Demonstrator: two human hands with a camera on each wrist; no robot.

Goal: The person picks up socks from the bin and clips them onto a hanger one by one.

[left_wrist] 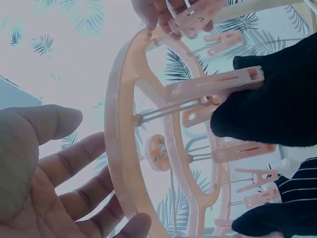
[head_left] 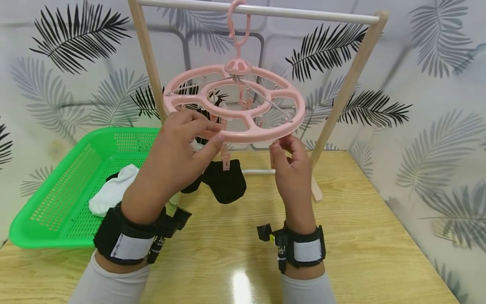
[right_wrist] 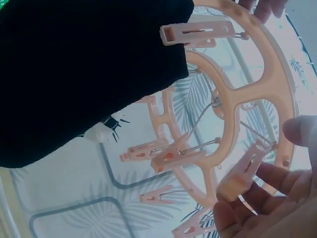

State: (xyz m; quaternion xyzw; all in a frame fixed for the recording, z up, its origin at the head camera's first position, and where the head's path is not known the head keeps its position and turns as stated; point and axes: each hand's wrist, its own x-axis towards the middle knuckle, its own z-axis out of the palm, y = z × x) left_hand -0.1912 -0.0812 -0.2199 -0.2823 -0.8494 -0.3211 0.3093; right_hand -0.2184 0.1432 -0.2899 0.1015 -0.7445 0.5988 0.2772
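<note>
A round pink drying hanger hangs by its hook from a white rod, with several pink clothespins dangling under it. My left hand is at the front-left of the ring, fingers spread and loosely bent, fingertips right at the outer rim in the left wrist view. Under the front right rim, my right hand holds a pink clothespin between curled fingers, its thumb up by the rim. A black sock hangs from a clothespin between the hands. Another black sock and a striped piece hang farther round.
A green basket with a white cloth in it stands at the left on the wooden table. The rack's wooden legs flank the hanger, and its white rod crosses above. A leaf-patterned wall covering stands behind.
</note>
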